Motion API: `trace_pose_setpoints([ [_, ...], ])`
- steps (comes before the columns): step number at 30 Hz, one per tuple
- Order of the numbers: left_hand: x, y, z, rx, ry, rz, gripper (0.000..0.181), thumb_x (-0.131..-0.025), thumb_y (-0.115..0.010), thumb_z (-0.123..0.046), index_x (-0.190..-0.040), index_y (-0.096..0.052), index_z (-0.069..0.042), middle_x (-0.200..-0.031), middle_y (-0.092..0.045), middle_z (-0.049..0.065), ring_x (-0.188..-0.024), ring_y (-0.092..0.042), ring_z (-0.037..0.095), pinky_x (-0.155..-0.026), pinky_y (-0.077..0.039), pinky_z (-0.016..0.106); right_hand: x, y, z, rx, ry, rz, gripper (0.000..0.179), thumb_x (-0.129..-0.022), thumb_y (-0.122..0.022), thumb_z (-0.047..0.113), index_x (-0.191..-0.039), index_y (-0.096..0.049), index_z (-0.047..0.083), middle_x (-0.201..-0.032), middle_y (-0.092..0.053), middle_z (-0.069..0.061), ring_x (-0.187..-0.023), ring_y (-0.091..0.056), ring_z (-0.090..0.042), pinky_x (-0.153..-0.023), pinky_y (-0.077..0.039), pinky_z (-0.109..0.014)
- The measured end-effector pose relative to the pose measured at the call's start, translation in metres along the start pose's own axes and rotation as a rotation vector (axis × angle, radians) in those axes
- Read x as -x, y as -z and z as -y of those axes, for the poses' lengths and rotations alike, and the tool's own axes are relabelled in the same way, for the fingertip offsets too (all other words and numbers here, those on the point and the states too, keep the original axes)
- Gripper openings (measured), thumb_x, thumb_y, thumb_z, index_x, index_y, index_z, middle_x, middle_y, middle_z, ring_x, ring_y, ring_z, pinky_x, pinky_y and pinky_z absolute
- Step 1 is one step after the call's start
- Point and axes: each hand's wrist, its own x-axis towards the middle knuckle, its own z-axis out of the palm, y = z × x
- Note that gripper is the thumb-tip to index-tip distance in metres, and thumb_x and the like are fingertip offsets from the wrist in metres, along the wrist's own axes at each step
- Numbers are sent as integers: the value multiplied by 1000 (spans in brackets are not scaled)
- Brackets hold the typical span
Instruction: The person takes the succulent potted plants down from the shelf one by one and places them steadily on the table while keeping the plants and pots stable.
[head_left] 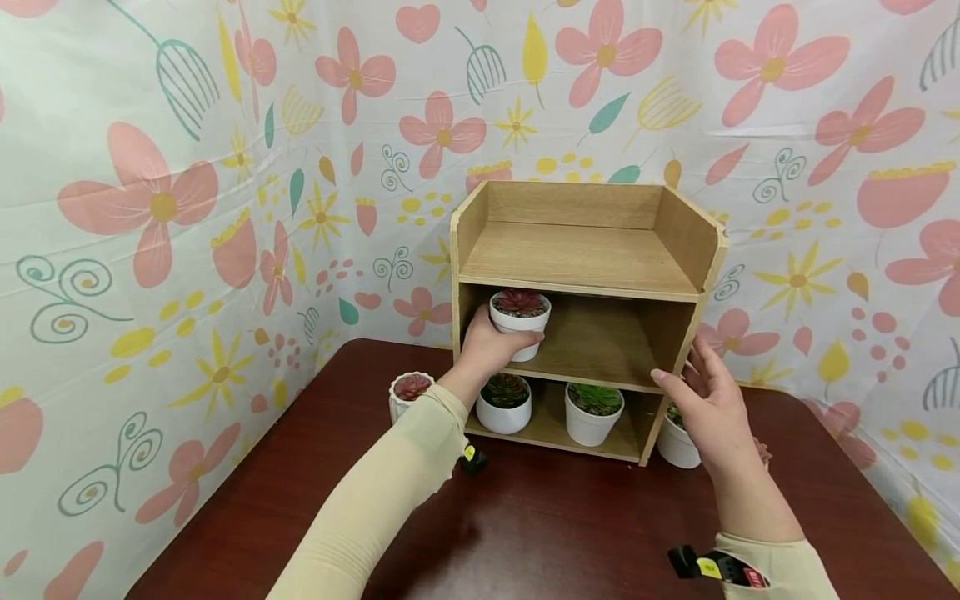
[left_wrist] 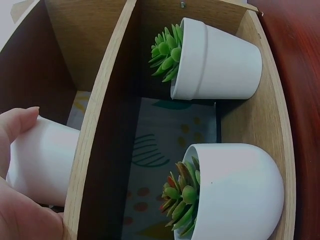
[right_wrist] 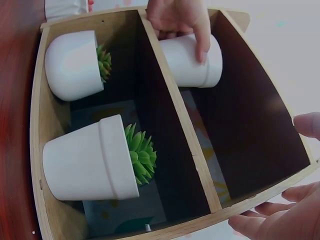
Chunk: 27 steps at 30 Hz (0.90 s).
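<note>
My left hand (head_left: 491,342) holds a white pot with a dark red succulent (head_left: 521,321) at the left of the middle compartment of a wooden shelf (head_left: 585,287). Thumb and fingers lie round the pot, which stands close over the board in the right wrist view. At the shelf's right side panel is my right hand (head_left: 712,408), its thumb spread in front of the edge and its fingers along the outer face. The bottom compartment has a rounded white pot (left_wrist: 240,192) with a green-red succulent and a tapered white pot (right_wrist: 85,162) with a green one.
Left of the shelf stands a ribbed white pot with a reddish succulent (head_left: 408,392). Another white pot (head_left: 678,446) sits at the right, partly behind my right hand. The dark red table (head_left: 540,533) runs back to a flowered cloth (head_left: 337,167).
</note>
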Motion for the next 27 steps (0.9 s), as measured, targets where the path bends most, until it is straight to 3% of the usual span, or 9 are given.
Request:
trace_pose_setpoints([
  [15,2,-3,0,-11,-33,-8,86,-76,-89,-39,-146,-47,-12,-132,-62,6,-120,-62,24,-103,-52,41,0,1,-1,2,4,9,85,-103,-63,27,-167,-7,28,-174,-13,-9,-158,-20,-40,-89,-40,-1],
  [27,1,1,-2,-73,-41,14,84,-75,-89,-43,-143,-49,-13,-129,-63,6,-118,-63,23,-101,-53,41,-1,0,-1,-8,11,14,85,-103,-63,26,-167,-8,28,-174,-12,-10,-157,-19,-42,-88,-40,-1],
])
